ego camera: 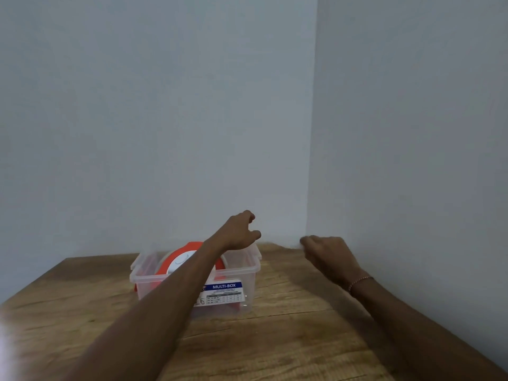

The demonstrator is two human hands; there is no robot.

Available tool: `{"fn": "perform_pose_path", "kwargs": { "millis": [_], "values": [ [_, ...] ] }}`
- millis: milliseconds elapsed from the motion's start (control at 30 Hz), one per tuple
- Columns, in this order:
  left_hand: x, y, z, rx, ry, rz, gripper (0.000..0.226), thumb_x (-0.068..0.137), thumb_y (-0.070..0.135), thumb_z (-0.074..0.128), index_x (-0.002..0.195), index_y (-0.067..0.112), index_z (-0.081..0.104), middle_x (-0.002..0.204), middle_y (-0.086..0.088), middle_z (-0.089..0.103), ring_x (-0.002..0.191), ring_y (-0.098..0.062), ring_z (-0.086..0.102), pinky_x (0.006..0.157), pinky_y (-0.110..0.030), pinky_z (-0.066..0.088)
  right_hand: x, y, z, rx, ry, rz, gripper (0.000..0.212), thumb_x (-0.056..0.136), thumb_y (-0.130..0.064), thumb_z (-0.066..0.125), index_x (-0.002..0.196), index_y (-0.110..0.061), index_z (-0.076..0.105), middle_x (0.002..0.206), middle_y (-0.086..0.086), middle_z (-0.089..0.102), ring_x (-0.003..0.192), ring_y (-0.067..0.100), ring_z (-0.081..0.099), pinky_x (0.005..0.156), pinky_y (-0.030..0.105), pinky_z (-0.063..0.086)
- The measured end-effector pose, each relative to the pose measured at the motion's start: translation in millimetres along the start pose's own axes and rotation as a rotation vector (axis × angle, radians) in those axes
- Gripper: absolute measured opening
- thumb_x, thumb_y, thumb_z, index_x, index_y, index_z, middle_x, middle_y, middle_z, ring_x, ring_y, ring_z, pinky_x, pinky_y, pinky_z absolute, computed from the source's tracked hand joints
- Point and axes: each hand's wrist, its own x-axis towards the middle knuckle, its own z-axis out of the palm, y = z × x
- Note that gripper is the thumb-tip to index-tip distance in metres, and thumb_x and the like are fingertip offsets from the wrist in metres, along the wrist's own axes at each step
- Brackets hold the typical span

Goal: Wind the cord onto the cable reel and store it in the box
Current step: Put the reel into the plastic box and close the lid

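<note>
A clear plastic box [248,270] with a "MULTI-BOX" label stands on the wooden table. An orange and white cable reel [178,259] sits upright inside it, partly hidden behind my left forearm. No loose cord shows. My left hand [239,232] hovers above the box's far right corner, fingers loosely curled, holding nothing. My right hand [330,254] hangs in the air to the right of the box, near the wall corner, with its fingers curled inward and nothing in it.
The wooden table [288,339] fills the lower part of the view and meets two pale walls [165,119] at the back and right. A thin bracelet [360,281] is on my right wrist.
</note>
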Motion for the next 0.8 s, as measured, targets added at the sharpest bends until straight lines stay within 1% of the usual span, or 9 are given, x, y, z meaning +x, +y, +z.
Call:
{"fn": "perform_pose_path", "kwargs": {
  "millis": [100,200,333,400,467,533,600,700,800],
  "values": [
    [-3,-7,-8,-0.098,0.066,-0.015,0.086,0.087,0.035,0.066,0.153,0.012,0.016,0.159,-0.010,0.027,0.141,-0.029,0.036,0.112,-0.042,0.037,14,0,-26,0.114,0.220,0.061,0.004,0.086,-0.015,0.062,0.086,-0.017,0.060,0.070,-0.003,0.064,0.051,0.019,0.058,0.045,0.028,0.043],
    [-9,-14,-22,-0.280,0.170,-0.041,0.110,0.081,0.049,0.071,0.154,0.017,-0.005,0.164,-0.010,0.008,0.148,-0.030,0.021,0.117,-0.049,0.028,30,-1,-55,0.292,0.449,0.149,0.012,0.083,-0.015,0.070,0.095,-0.015,0.068,0.087,-0.002,0.073,0.070,0.015,0.068,0.059,0.031,0.053],
    [-18,-20,-51,-0.448,0.347,-0.090,0.117,0.077,0.064,0.066,0.154,0.019,-0.010,0.164,-0.010,0.005,0.148,-0.030,0.019,0.118,-0.051,0.025,56,-5,-96,0.595,0.644,0.207,0.014,0.087,-0.021,0.070,0.099,-0.013,0.066,0.085,-0.007,0.069,0.076,-0.001,0.064,0.069,0.012,0.048],
    [-26,-20,-69,-0.518,0.459,-0.063,0.109,0.078,0.070,0.059,0.154,0.023,-0.003,0.162,-0.010,0.017,0.145,-0.029,0.029,0.116,-0.049,0.029,67,-12,-110,0.844,0.612,0.234,0.015,0.091,-0.025,0.065,0.102,-0.015,0.064,0.088,-0.007,0.070,0.077,0.002,0.069,0.068,0.016,0.053],
    [-35,-21,-91,-0.545,0.553,-0.012,0.087,0.083,0.069,0.052,0.148,0.019,0.023,0.148,-0.010,0.046,0.129,-0.024,0.051,0.107,-0.046,0.043,76,-23,-118,1.102,0.541,0.263,0.017,0.094,-0.028,0.061,0.106,-0.017,0.064,0.090,-0.003,0.070,0.077,0.014,0.072,0.067,0.027,0.058],
    [-45,-23,-110,-0.539,0.612,0.041,0.060,0.089,0.064,0.049,0.119,0.013,0.051,0.105,-0.008,0.070,0.084,-0.013,0.071,0.078,-0.040,0.058,84,-35,-122,1.294,0.520,0.317,0.023,0.095,-0.032,0.060,0.111,-0.017,0.065,0.092,0.003,0.069,0.073,0.024,0.073,0.065,0.034,0.060],
    [-56,-25,-123,-0.537,0.650,0.044,0.049,0.093,0.058,0.048,0.099,0.009,0.054,0.076,-0.008,0.066,0.049,-0.010,0.062,0.049,-0.030,0.052,89,-46,-122,1.419,0.480,0.399,0.030,0.094,-0.041,0.058,0.118,-0.023,0.063,0.097,0.005,0.069,0.070,0.029,0.073,0.060,0.036,0.060],
    [-68,-32,-136,-0.538,0.668,-0.028,0.037,0.098,0.042,0.049,0.092,0.006,0.055,0.069,-0.009,0.062,0.038,-0.008,0.053,0.038,-0.022,0.044,96,-65,-110,1.399,0.362,0.512,0.035,0.095,-0.049,0.051,0.126,-0.034,0.058,0.103,0.003,0.070,0.073,0.028,0.073,0.057,0.036,0.060],
    [-78,-48,-143,-0.655,0.524,-0.154,0.024,0.099,0.018,0.047,0.097,-0.001,0.061,0.081,-0.014,0.069,0.051,-0.012,0.064,0.046,-0.024,0.052,101,-83,-90,1.397,0.199,0.639,0.046,0.099,-0.038,0.048,0.144,-0.031,0.039,0.114,0.004,0.064,0.077,0.026,0.073,0.066,0.039,0.061]
  ]
}}
